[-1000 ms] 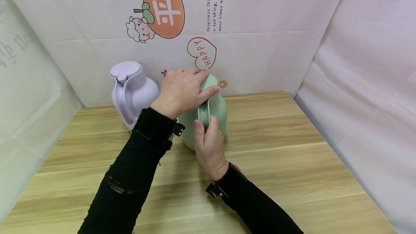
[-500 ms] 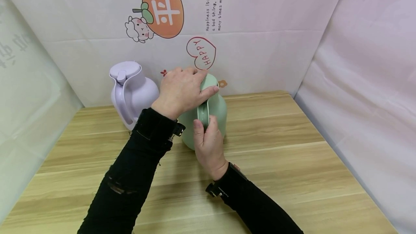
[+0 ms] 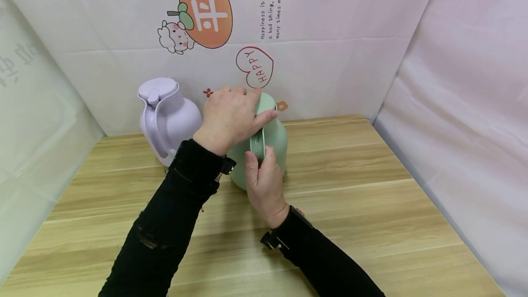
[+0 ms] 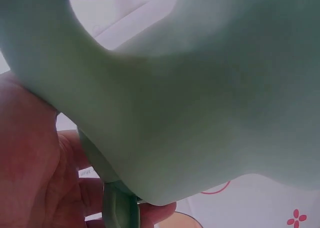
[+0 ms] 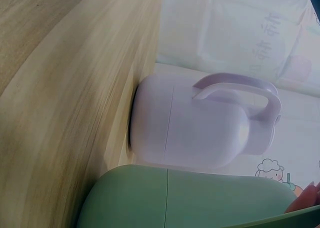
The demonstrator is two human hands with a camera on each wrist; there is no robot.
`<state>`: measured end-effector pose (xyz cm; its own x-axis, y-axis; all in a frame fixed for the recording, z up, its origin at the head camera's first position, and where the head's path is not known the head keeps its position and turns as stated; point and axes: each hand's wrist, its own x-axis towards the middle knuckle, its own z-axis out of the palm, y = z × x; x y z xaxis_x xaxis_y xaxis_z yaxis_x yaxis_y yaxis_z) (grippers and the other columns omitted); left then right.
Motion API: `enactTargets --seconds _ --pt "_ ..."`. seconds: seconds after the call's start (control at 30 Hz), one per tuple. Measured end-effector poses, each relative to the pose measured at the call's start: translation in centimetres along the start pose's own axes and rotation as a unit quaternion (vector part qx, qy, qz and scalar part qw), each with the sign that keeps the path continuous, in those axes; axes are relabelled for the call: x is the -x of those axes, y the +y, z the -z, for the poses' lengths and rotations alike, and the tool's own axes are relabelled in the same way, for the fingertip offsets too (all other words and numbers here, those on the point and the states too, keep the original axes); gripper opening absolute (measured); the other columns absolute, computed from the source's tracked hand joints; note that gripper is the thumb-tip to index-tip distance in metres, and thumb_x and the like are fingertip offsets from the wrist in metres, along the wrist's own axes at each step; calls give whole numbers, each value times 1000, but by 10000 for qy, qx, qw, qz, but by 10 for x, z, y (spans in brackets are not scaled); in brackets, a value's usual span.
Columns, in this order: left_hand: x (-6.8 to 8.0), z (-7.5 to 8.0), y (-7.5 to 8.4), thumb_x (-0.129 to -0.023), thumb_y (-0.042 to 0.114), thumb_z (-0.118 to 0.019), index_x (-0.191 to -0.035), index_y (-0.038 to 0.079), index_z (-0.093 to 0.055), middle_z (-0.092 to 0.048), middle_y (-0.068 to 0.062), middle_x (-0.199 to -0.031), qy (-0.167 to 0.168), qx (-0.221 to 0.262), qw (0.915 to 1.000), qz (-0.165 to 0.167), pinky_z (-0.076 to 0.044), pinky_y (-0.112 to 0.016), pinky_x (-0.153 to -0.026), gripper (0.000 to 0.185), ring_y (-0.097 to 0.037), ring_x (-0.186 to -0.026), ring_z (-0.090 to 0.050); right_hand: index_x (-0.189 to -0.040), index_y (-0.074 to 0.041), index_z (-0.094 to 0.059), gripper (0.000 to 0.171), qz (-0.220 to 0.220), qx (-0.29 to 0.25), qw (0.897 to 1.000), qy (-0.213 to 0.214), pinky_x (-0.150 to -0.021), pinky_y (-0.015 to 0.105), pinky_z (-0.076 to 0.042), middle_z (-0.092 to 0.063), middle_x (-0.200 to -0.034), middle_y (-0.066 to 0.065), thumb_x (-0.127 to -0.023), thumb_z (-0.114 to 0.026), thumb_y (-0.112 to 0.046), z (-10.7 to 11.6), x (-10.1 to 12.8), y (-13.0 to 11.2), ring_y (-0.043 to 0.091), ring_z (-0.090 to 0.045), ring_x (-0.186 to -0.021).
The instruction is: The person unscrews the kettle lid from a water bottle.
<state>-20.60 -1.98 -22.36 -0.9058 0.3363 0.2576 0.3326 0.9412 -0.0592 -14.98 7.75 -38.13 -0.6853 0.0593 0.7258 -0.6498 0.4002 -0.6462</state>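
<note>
Even, soft overhead light is filling the head view; only faint shadows are lying under the green jug [image 3: 272,139] and the arms. Edges are bending slightly. The left wrist view is sitting too close, blurry and dim. The right wrist view is looking bright, mildly soft.

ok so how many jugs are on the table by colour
green jug: 1, left hand over its top, right hand gripping its handle
lilac jug: 1, standing untouched beside it
total: 2 jugs
</note>
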Motion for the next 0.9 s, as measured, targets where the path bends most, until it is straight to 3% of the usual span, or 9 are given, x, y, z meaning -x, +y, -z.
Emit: enactTargets --seconds 0.27,0.43,0.57,0.67,0.8,0.9 --pt "6 -3 0 -101 71 -46 -142 18 -61 -72 -9 -107 447 -38 9989 -111 -54 -49 -72 69 -37 -94 -63 -119 4 -49 45 -35 31 10000 8 -53 27 -41 -44 -69 0 -113 -39 -40 1 -1 0 14 -45 -58" --pt "8 -4 -1 -100 68 -48 -137 18 -64 -73 -9 -103 638 -96 9978 -129 -53 -48 -71 64 -37 -91 -66 -118 4 -49 46 -17 54 10000 24 -53 27 -41 -45 -69 1 -113 -39 -41 1 -1 0 14 -45 -58" --pt "8 -4 -2 -100 71 -46 -142 21 -61 -71 -10 -113 495 -6 9988 -57 -54 -51 -74 67 -39 -97 -65 -119 4 -49 48 -25 59 10000 17 -53 27 -41 -46 -70 1 -113 -38 -42 1 -1 0 15 -47 -59" --pt "7 -5 -4 -100 71 -46 -150 21 -54 -64 -15 -136 354 288 9989 -85 -55 -56 -86 71 -43 -112 -63 -119 4 -49 48 -28 42 10000 14 -54 27 -43 -48 -70 3 -113 -38 -42 1 -1 -1 16 -49 -60" --pt "5 -6 -8 -103 60 -50 -155 16 -49 -50 -21 -154 446 899 9935 -532 -49 -58 -104 68 -43 -132 -57 -118 4 -49 48 -13 17 10000 15 -55 28 -45 -51 -71 4 -113 -38 -43 1 -1 -2 17 -53 -62" --pt "4 -9 -10 -105 46 -50 -153 13 -51 -51 -21 -153 650 1196 9863 -928 -47 -55 -109 59 -38 -137 -55 -118 4 -48 49 -9 24 10000 19 -55 29 -46 -52 -72 5 -113 -38 -43 0 -1 -1 18 -55 -62"
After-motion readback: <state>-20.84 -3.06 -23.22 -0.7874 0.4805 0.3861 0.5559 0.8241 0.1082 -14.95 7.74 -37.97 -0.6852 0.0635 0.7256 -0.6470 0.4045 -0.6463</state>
